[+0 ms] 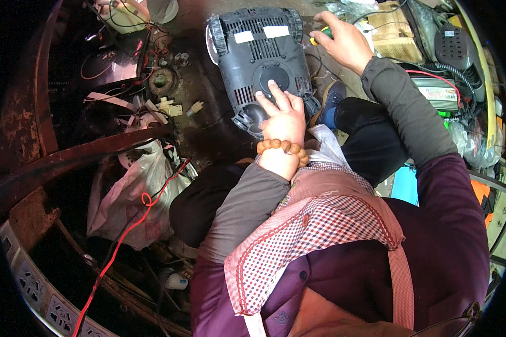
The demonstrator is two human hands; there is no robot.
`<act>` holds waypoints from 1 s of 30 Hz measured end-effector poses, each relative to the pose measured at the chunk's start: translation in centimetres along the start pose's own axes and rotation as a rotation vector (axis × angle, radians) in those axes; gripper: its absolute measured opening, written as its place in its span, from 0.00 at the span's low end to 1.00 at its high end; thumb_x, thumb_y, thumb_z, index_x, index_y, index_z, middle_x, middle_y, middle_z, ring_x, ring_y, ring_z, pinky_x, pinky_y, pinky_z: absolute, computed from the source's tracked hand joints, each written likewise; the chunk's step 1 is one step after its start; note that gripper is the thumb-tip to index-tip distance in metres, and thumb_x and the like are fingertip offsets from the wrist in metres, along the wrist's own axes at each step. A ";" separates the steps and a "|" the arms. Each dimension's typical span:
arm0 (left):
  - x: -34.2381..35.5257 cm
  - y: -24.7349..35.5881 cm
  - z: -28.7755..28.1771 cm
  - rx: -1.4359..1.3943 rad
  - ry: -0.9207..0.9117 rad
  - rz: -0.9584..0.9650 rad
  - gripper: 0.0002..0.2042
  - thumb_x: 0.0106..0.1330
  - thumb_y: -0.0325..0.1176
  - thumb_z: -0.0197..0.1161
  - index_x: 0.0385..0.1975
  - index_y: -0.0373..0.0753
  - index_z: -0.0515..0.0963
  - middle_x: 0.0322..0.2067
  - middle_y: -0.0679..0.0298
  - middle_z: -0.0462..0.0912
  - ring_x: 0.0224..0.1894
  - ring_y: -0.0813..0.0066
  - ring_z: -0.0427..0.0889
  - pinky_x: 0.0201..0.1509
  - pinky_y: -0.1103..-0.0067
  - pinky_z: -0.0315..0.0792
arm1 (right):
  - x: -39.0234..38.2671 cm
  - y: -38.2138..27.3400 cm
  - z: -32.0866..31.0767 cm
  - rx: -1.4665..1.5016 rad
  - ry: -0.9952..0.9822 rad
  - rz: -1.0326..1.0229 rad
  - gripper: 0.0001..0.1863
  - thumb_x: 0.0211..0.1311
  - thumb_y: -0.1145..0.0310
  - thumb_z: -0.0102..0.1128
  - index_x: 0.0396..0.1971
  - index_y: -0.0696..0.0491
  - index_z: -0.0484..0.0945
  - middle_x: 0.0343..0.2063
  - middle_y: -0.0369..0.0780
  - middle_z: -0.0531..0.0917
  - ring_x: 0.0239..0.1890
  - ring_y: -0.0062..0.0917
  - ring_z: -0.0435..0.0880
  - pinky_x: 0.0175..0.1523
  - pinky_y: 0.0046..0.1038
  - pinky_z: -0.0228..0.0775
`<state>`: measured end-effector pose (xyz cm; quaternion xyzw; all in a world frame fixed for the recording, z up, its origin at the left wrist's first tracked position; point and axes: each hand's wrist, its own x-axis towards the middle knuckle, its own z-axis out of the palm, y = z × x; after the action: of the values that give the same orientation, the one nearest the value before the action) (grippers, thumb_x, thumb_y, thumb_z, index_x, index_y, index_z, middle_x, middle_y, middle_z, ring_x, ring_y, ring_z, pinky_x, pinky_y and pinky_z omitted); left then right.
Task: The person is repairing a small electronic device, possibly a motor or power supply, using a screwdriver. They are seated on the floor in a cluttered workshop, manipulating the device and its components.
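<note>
A black plastic appliance body (253,55) lies with its vented underside up, large ribbed wheels at its far end. It looks like a canister vacuum cleaner. My left hand (284,116), with a wooden bead bracelet (282,148) at the wrist, rests on its near end. The fingers are stretched out and touch the shell beside a round black disc (274,76). To the right of the far end, my right hand (346,45) closes around the green and yellow handle of what looks like a screwdriver (321,37). Its shaft cannot be made out.
At left are a round metal part (161,82), white plastic connectors (171,106) and a white sack (135,196). A red wire (121,238) runs past a socket strip (45,297). On the right stand a grey-green electrical box (436,92) and a black perforated device (454,48).
</note>
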<state>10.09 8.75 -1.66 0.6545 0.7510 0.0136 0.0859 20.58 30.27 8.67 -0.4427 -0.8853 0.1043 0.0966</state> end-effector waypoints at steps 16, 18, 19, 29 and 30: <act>-0.1 0.5 -0.7 0.112 -0.020 0.010 0.24 0.74 0.29 0.59 0.69 0.36 0.69 0.77 0.29 0.55 0.71 0.11 0.64 0.38 0.43 0.87 | -0.1 1.2 -1.6 0.054 0.128 0.079 0.18 0.74 0.53 0.66 0.48 0.53 0.82 0.28 0.48 0.87 0.33 0.38 0.89 0.40 0.37 0.78; -0.3 0.6 -1.1 0.091 0.000 -0.007 0.23 0.74 0.29 0.59 0.69 0.36 0.69 0.77 0.29 0.55 0.70 0.11 0.65 0.37 0.43 0.87 | -0.3 -2.4 -3.6 0.172 0.257 -0.064 0.13 0.74 0.59 0.68 0.46 0.53 0.83 0.30 0.44 0.86 0.31 0.28 0.88 0.38 0.29 0.77; -0.4 0.5 -1.2 0.086 0.013 -0.010 0.23 0.74 0.29 0.58 0.68 0.36 0.69 0.77 0.29 0.55 0.70 0.11 0.65 0.37 0.43 0.87 | -0.5 -3.9 -3.5 0.264 0.224 -0.107 0.12 0.74 0.60 0.68 0.46 0.53 0.83 0.31 0.44 0.86 0.32 0.28 0.88 0.38 0.29 0.77; -0.1 0.5 0.1 0.057 0.003 -0.014 0.24 0.74 0.31 0.60 0.69 0.40 0.71 0.79 0.32 0.53 0.72 0.11 0.62 0.34 0.43 0.87 | 2.6 -11.7 2.1 0.334 0.142 -0.503 0.13 0.70 0.61 0.66 0.45 0.53 0.79 0.36 0.46 0.84 0.39 0.46 0.86 0.44 0.43 0.80; -0.2 0.4 0.1 0.065 0.016 -0.013 0.23 0.73 0.32 0.59 0.68 0.40 0.71 0.78 0.32 0.54 0.71 0.11 0.63 0.35 0.43 0.87 | 2.9 -12.0 2.6 0.302 0.127 -0.513 0.13 0.70 0.61 0.66 0.45 0.53 0.78 0.35 0.46 0.83 0.39 0.46 0.86 0.44 0.44 0.80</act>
<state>10.53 8.63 -1.65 0.6521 0.7558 -0.0059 0.0587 9.00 25.35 9.60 -0.1909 -0.9348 0.1792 0.2400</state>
